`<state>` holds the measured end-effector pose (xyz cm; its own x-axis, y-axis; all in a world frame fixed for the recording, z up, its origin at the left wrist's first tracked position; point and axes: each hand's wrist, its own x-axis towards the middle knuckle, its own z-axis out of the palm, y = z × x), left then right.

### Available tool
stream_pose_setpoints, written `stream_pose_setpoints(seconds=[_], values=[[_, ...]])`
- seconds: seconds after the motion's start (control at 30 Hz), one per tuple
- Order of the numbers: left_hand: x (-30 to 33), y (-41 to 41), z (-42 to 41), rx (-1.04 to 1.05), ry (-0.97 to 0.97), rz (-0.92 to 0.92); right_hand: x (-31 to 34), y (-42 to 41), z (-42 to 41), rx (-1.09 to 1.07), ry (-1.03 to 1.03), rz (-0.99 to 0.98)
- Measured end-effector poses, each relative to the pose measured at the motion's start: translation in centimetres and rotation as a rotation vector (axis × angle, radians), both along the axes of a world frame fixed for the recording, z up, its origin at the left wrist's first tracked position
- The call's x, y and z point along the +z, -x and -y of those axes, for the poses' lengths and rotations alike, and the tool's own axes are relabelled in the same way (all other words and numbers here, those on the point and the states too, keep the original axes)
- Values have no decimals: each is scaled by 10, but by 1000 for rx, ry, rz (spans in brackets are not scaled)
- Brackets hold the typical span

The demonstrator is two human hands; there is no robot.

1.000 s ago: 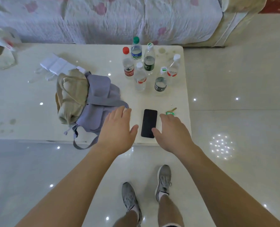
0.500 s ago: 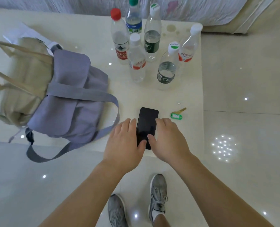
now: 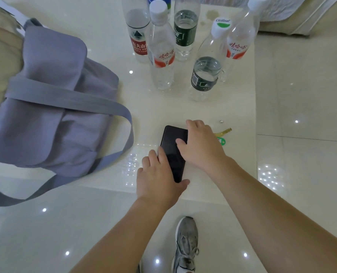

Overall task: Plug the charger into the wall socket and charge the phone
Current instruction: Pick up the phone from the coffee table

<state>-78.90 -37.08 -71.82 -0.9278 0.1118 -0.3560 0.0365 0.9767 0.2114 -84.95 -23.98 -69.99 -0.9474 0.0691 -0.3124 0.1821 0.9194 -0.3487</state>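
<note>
The phone (image 3: 172, 152) lies flat, screen dark, near the front edge of the pale glossy desk (image 3: 104, 46). Both hands are on it. The left hand (image 3: 157, 180) covers its near left corner, fingers (image 3: 162, 154) along the phone's left edge and the thumb curled round the near end, so the fingers are grasping the phone. The right hand (image 3: 201, 148) rests over the phone's right side, thumb on the glass and the other fingers spread past the far right corner; it touches the phone, but whether it actually grips the edge cannot be told.

Just right of the phone, partly under the right hand, lies a key (image 3: 223, 132) with a green tag (image 3: 221, 140). Beyond the phone stands a cluster of clear water bottles (image 3: 161, 56). Left of the phone sits a grey-lilac fabric bag (image 3: 51, 107), its strap looping toward the phone. Below the desk's front edge, a grey sneaker (image 3: 186, 245) stands on the shiny floor.
</note>
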Motion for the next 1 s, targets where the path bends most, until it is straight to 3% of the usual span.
stream_pose_setpoints(seconds=[0.13, 0.33, 0.6, 1.0], values=[[-13, 4, -7, 50, 42, -53, -8, 6, -1, 11, -5, 36], [-23, 4, -11, 73, -54, -62, -11, 6, 0, 29, -19, 32], [-8, 4, -11, 142, -135, -65, -9, 9, -3, -86, 138, 94], [86, 3, -5, 216, -244, -216, 93, 16, 0, -91, 238, -139]])
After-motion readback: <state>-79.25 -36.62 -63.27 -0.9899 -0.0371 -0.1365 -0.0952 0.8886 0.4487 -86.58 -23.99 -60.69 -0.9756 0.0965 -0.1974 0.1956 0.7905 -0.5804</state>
